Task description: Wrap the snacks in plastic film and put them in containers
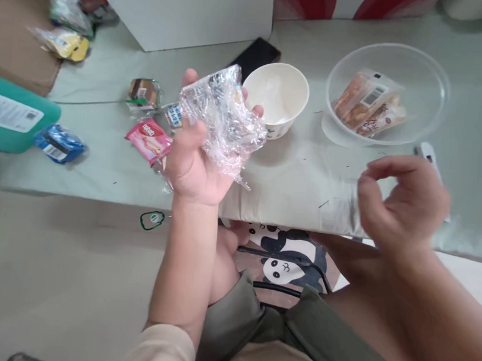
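My left hand (193,155) is raised palm up over the near edge of the low table, its fingers closed round a crumpled clear plastic wrapper (223,119). My right hand (402,205) hovers at the right near the table edge, fingers curled loosely and a little blurred, with nothing visible in them. Just behind the wrapper stands a white paper cup (276,98). A clear plastic bowl (433,84) at the right holds packaged snacks (368,104).
Small snack packets lie left of my left hand: a pink wafer pack (148,139), a blue pack (59,143), a brown one (143,92). A teal container (14,115) is at the far left. A black phone (256,56) and a white box (182,11) sit behind.
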`<action>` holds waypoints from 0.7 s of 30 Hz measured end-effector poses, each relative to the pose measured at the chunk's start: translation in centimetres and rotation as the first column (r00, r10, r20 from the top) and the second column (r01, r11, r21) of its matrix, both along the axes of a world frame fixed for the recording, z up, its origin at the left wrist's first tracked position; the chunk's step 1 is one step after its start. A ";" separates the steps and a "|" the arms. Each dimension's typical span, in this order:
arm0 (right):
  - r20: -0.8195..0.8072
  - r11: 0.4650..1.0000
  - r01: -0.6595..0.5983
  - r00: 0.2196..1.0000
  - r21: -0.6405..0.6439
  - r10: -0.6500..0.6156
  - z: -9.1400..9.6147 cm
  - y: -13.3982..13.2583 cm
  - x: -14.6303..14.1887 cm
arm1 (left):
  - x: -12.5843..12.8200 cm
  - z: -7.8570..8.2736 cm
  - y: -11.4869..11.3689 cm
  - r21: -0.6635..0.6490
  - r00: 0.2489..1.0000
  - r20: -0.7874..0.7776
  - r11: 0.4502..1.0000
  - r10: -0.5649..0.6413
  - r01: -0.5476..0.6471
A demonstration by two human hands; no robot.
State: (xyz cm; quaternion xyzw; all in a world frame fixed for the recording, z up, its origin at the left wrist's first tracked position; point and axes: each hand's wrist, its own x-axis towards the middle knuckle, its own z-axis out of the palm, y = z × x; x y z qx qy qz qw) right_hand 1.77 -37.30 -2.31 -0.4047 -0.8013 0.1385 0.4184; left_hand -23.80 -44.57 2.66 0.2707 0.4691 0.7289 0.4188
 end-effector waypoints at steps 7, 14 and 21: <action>0.376 0.789 0.607 0.756 -0.096 -0.536 -0.9 6.1 6.7 | 2.1 -1.2 0.5 0.015 0.978 0.027 0.978 -0.209 0.208; 0.643 0.710 0.679 0.632 -0.188 -0.434 -1.9 7.1 9.5 | 4.3 -3.0 0.6 0.075 0.907 0.066 0.909 -0.416 0.411; -0.437 0.871 -0.053 0.879 -0.488 -0.191 -0.2 4.5 7.8 | 6.5 -3.1 0.8 -0.186 0.891 0.163 0.873 -0.425 0.450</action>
